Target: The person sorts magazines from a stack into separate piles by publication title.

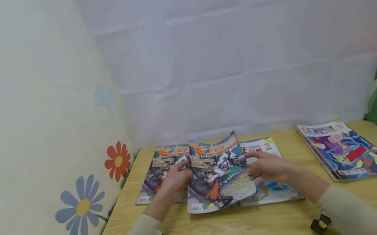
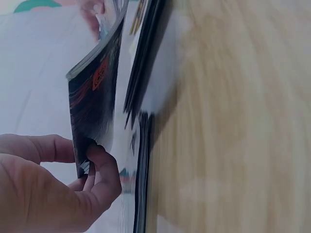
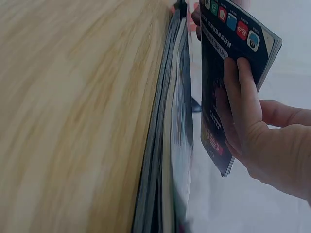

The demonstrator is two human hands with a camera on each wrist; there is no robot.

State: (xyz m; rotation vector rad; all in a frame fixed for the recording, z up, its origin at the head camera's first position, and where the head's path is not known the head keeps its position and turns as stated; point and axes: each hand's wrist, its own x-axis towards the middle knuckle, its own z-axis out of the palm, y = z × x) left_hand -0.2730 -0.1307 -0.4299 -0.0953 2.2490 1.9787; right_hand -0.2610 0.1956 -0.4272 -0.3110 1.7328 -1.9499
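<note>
Both hands hold one magazine [image 1: 218, 173], its cover printed with a cartoon figure and orange title lettering, in front of two other stacks. My left hand [image 1: 175, 180] grips its left edge; in the left wrist view the thumb and fingers [image 2: 104, 170] pinch the lower corner. My right hand [image 1: 266, 167] grips the right edge, and the right wrist view shows its fingers [image 3: 238, 92] spread over the dark back cover. A magazine with the same cover [image 1: 150, 179] lies at left, partly hidden. Behind the right hand lies a white-topped magazine [image 1: 275, 193], overlapped by the held one.
A stack of magazines [image 1: 356, 150] with a purple and blue cover lies at the right of the wooden table [image 1: 240, 230]. A white cloth [image 1: 209, 58] hangs behind the table, and a flower-printed wall [image 1: 32, 135] borders it on the left.
</note>
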